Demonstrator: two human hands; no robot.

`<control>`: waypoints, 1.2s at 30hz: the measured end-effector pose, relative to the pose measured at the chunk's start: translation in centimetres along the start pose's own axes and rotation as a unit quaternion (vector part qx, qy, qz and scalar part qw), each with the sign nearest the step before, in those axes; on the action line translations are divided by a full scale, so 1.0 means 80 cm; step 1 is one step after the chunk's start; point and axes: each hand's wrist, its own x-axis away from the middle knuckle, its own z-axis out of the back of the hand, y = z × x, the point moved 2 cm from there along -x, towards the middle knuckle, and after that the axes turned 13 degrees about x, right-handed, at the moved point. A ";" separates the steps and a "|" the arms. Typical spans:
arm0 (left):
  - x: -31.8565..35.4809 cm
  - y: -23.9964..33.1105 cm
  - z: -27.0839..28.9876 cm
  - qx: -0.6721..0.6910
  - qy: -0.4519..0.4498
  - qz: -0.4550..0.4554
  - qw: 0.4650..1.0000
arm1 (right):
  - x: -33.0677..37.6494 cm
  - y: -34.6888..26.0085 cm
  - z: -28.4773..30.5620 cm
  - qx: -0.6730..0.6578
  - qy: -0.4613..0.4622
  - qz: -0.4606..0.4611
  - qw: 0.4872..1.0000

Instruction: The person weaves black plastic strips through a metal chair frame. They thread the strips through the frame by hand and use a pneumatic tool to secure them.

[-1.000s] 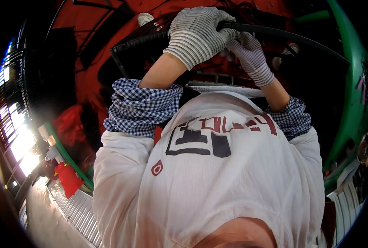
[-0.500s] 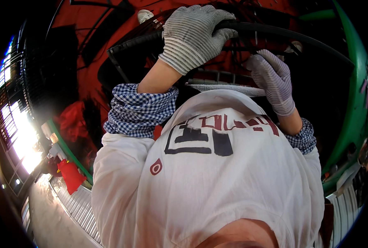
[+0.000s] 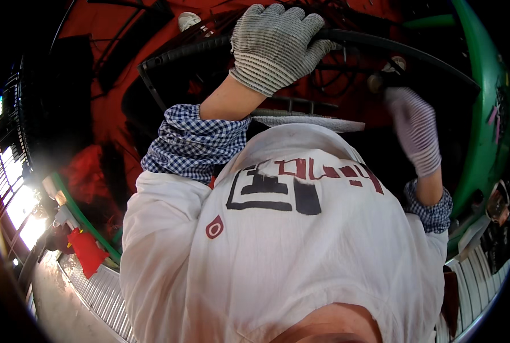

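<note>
A long, dark, curved bar or strip [image 3: 406, 50] arches across the upper part of the view, its left stretch ribbed. My left hand [image 3: 275, 48], in a grey-white striped knit glove, is wrapped over the bar near its middle, with the thumb along its right side. The fingers' undersides are hidden. My right hand [image 3: 416, 131], in a similar glove with a purplish tint, is below the bar's right part and apart from it. Motion smears its fingertips, so whether anything is in them is unclear. Below the bar lies a pale flat-edged piece [image 3: 312, 122].
A green curved frame [image 3: 483, 74] rises on the right. Dark rods and thin cords cross the red surface [image 3: 109, 86] beyond the bar. White shoes [image 3: 191, 22] show at the top. A red cloth or bag [image 3: 86, 251] hangs at the lower left, beside ribbed pale slats [image 3: 103, 297].
My right hand has moved down and to the right, away from the bar. My left hand keeps its grip on the bar. The whole view has shifted slightly.
</note>
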 end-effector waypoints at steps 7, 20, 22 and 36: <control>0.013 -0.010 0.003 0.006 -0.017 0.015 1.000 | -0.088 -0.050 0.017 0.209 0.327 0.206 0.898; 0.015 -0.015 0.019 0.132 0.085 0.051 0.986 | -0.115 -0.050 0.009 0.109 0.378 0.226 0.891; 0.007 -0.013 0.017 0.157 0.095 0.068 0.981 | -0.113 -0.038 0.007 0.106 0.362 0.249 0.892; -0.028 -0.018 -0.045 0.131 0.096 0.062 0.985 | -0.127 0.023 0.013 0.083 0.357 0.309 0.877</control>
